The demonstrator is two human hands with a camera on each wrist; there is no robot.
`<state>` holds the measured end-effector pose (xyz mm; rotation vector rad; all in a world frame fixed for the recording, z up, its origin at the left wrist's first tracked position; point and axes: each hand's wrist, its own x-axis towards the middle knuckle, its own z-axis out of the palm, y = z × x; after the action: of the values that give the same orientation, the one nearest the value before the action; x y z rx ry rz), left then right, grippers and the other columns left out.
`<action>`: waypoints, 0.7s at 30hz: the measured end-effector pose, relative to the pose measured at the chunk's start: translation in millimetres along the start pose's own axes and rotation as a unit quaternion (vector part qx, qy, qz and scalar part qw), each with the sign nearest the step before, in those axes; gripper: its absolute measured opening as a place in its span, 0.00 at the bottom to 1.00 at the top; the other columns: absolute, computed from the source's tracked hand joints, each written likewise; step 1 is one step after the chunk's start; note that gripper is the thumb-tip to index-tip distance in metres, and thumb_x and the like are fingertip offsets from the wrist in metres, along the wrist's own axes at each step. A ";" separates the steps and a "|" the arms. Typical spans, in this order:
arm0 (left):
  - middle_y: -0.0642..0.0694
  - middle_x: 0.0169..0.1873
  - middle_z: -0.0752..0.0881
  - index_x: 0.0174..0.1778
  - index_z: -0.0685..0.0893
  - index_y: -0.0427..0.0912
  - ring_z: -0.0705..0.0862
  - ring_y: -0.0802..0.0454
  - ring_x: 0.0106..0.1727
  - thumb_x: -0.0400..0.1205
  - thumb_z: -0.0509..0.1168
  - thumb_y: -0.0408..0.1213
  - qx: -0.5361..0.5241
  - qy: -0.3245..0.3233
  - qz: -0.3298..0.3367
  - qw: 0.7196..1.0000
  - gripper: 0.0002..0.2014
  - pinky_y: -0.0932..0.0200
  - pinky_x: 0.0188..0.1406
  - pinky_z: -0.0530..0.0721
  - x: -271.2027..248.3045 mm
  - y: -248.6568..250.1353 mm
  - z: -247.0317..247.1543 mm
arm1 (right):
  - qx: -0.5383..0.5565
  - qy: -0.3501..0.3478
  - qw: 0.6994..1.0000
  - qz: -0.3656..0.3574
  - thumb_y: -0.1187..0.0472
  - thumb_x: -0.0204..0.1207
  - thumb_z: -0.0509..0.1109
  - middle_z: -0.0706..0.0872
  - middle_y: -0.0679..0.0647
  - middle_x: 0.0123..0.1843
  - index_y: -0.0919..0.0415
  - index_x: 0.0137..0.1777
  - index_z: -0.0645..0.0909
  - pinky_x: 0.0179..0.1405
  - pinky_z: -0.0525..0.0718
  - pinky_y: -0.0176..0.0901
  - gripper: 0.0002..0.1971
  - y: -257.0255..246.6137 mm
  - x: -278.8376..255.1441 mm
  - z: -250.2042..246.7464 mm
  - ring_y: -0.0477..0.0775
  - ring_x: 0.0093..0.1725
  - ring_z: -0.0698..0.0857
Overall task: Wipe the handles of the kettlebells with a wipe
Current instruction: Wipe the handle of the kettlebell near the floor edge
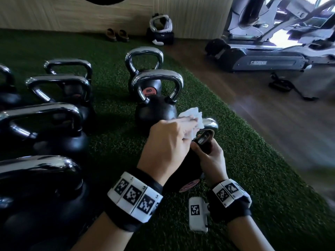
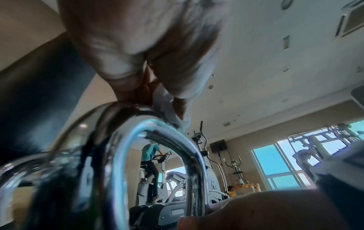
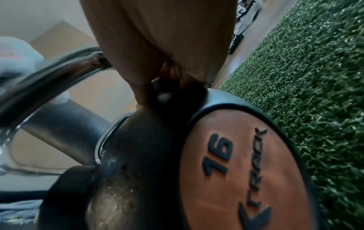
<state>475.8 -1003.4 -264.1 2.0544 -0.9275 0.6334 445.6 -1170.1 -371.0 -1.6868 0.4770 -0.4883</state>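
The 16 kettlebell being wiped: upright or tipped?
Tipped. The 16 kettlebell leans toward the person on the turf, its label facing them, steadied by the right hand.

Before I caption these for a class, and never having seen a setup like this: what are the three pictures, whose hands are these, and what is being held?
No machine here: a person wears three cameras. The head view looks down at both hands; each wrist view looks along one hand.

On the green artificial turf stand black kettlebells with shiny chrome handles.

The left hand holds a crumpled white wipe against the chrome handle of the nearest black kettlebell, which is tilted. Its orange disc, close up in the right wrist view, reads 16. The right hand grips that kettlebell near the base of the handle.

The left wrist view shows the same handle from below, with exercise machines behind it.
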 end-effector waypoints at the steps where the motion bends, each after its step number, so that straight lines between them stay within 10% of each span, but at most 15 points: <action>1: 0.52 0.48 0.95 0.44 0.94 0.42 0.93 0.57 0.46 0.85 0.73 0.36 -0.010 0.015 -0.005 1.000 0.06 0.67 0.47 0.88 -3.6 -2.0 -4.1 | -0.002 0.001 1.000 -0.005 0.42 0.65 0.82 0.93 0.51 0.48 0.50 0.50 0.87 0.58 0.89 0.67 0.18 1.1 0.2 0.1 0.55 0.51 0.92; 8: 0.46 0.52 0.95 0.55 0.95 0.35 0.93 0.58 0.53 0.85 0.74 0.35 -0.033 0.085 -0.024 0.996 0.08 0.60 0.56 0.90 -21.5 -9.6 -3.7 | -0.007 0.013 1.000 -0.010 0.38 0.64 0.81 0.93 0.50 0.47 0.49 0.49 0.86 0.56 0.90 0.68 0.20 5.6 0.8 2.6 0.56 0.50 0.92; 12: 0.53 0.28 0.87 0.37 0.90 0.35 0.83 0.69 0.34 0.87 0.72 0.34 -0.066 0.138 -0.086 0.984 0.12 0.72 0.37 0.83 -45.6 -23.1 -8.3 | -0.005 0.008 1.000 -0.006 0.42 0.66 0.83 0.93 0.51 0.47 0.49 0.49 0.86 0.56 0.90 0.68 0.17 6.6 2.1 1.9 0.56 0.49 0.92; 14: 0.53 0.35 0.93 0.43 0.94 0.35 0.90 0.63 0.38 0.87 0.71 0.36 -0.087 0.173 -0.117 0.974 0.10 0.59 0.38 0.90 -66.0 -28.7 -6.7 | 0.002 0.010 1.000 -0.008 0.44 0.67 0.84 0.93 0.52 0.47 0.50 0.48 0.86 0.56 0.90 0.68 0.16 6.6 1.8 1.9 0.57 0.49 0.92; 17: 0.62 0.53 0.91 0.58 0.94 0.39 0.92 0.67 0.52 0.85 0.72 0.32 -0.114 0.210 -0.127 0.963 0.09 0.65 0.51 0.90 -81.5 -27.7 2.7 | 0.002 0.019 1.000 -0.017 0.45 0.67 0.84 0.93 0.51 0.46 0.51 0.48 0.86 0.56 0.90 0.67 0.16 8.7 3.1 1.6 0.56 0.49 0.92; 21: 0.59 0.51 0.94 0.62 0.91 0.43 0.93 0.60 0.56 0.85 0.72 0.35 -0.251 0.248 -0.226 0.908 0.10 0.64 0.56 0.89 -92.2 -27.2 20.8 | -0.017 0.018 1.000 -0.011 0.48 0.68 0.84 0.93 0.49 0.45 0.50 0.47 0.85 0.57 0.90 0.65 0.14 11.2 6.0 1.6 0.51 0.47 0.91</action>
<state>443.3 -972.2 -351.5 1.4601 -0.2547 0.5490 451.0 -1174.0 -382.0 -1.7204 0.4965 -0.5302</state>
